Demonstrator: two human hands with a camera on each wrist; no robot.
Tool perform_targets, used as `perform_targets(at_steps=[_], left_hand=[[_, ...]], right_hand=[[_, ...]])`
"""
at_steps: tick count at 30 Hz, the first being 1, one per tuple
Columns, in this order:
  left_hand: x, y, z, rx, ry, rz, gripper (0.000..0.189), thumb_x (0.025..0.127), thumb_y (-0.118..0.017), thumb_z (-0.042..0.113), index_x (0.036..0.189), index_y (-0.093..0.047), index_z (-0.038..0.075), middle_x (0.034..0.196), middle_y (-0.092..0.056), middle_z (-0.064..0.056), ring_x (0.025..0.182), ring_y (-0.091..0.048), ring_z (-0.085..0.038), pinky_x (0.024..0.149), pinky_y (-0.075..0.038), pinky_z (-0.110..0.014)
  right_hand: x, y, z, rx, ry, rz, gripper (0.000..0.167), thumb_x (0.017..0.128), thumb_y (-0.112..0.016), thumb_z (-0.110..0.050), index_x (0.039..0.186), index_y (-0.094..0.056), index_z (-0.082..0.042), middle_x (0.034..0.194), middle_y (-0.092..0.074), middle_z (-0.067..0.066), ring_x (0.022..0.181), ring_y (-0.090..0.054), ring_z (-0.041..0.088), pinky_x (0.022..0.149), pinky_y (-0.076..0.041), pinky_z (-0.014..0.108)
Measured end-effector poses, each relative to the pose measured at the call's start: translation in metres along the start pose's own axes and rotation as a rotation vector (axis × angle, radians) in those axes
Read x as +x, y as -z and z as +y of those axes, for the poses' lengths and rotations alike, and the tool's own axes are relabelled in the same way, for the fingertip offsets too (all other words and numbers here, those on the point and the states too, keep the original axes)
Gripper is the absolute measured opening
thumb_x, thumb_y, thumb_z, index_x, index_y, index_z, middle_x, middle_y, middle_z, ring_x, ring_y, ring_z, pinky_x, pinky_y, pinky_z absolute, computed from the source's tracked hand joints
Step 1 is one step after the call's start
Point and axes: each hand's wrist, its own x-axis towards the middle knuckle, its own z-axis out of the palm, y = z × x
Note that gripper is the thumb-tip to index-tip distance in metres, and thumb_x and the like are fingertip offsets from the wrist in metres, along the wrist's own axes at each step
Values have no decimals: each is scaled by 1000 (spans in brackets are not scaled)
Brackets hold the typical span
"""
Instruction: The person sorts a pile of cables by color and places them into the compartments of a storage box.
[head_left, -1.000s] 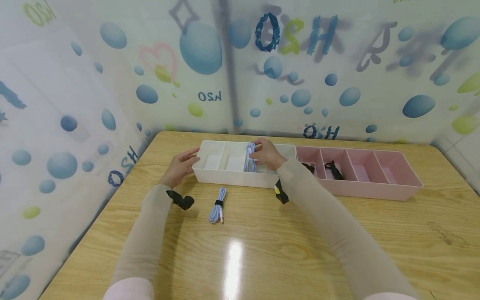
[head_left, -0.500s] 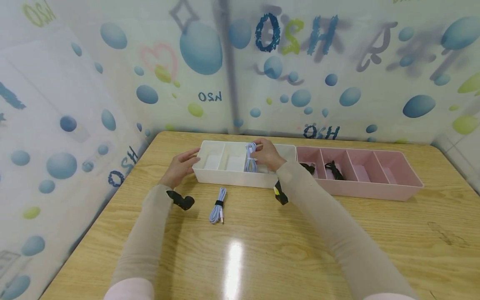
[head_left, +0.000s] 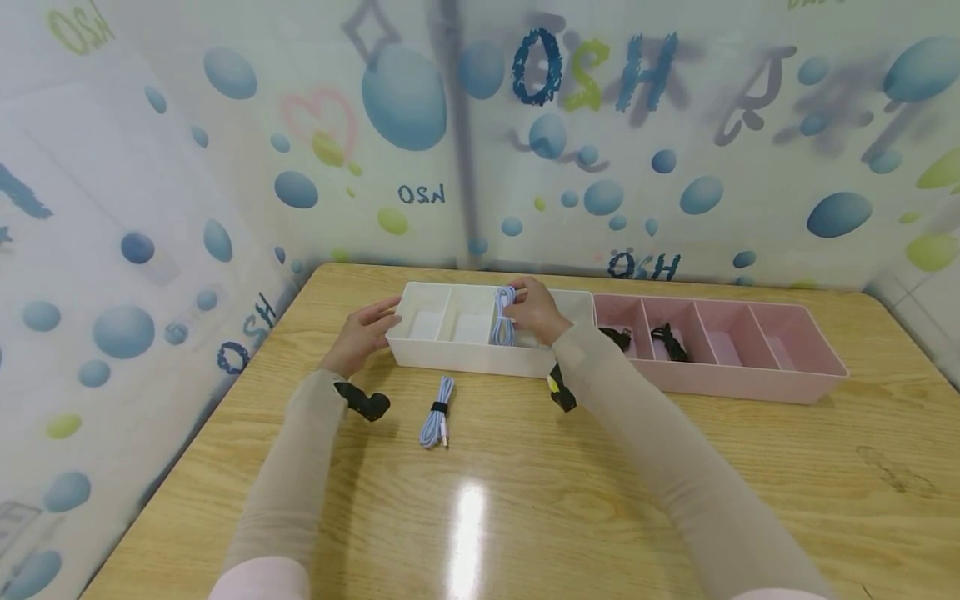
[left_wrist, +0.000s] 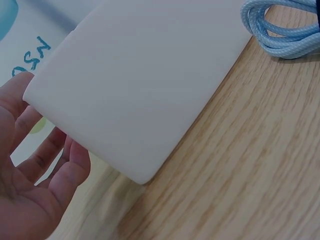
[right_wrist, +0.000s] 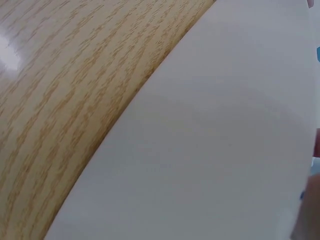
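Note:
My right hand (head_left: 538,312) pinches a coiled light blue cable (head_left: 505,323) inside the white divided box (head_left: 465,357), at the third compartment from the left. The fingers hide part of that coil. In the right wrist view the box's wall (right_wrist: 200,140) fills most of the picture, with only a blurred bit of hand at the right edge. At the box's left end, my left hand (head_left: 358,340) rests its fingertips against the end wall and rim, its fingers (left_wrist: 42,155) loosely bent. Another light blue cable (head_left: 432,422), bundled with a black strap, lies on the table in front of the box.
A pink divided box (head_left: 750,385) stands end to end with the white one on its right. Black cables (head_left: 669,342) lie in its left compartments. Behind the wooden table (head_left: 570,500) hangs a patterned wall covering (head_left: 465,183).

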Motion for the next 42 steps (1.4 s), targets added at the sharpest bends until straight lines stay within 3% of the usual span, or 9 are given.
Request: perform_targets(at_steps=[7,16,25,31,42], left_hand=[[0,-1,0,5,4,8,47,93,-48,17,137,-34,9,132,-38,-18,108,-45,-24,72,-46,-19],[-2,-1,2,-3,19,0,48,93,-46,15,138,-32,8,135,-34,-18,116,-38,-32,72,-46,-19],[-1,-1,2,33,29,19,48,92,-49,20,137,-34,11,134,-35,-15,112,-42,-24,75,-45,-20],[0,0,1,34,36,20,49,92,-49,21,137,-34,12,134,-36,-14,107,-45,-18,75,-45,-20],[-1,-1,1,29,31,22,48,92,-48,19,137,-34,11,134,-36,-15,110,-43,-23,73,-46,-19]], right_hand=[[-1,1,0,-35,-1,-16,42,86,-54,-1,125,-39,-5,110,-47,15,95,-49,25,79,-47,35],[-3,3,0,-112,13,-31,42,85,-55,-1,124,-39,-6,108,-47,15,94,-50,25,76,-48,33],[-5,10,-3,-182,3,-12,44,85,-56,-6,125,-38,-8,108,-48,14,93,-51,24,77,-48,32],[-4,10,-3,-184,-7,-9,44,85,-58,-6,124,-39,-9,106,-48,13,91,-51,25,75,-49,30],[-2,9,-1,-164,-15,-12,44,84,-59,-5,124,-40,-8,105,-48,14,89,-53,25,74,-49,31]])
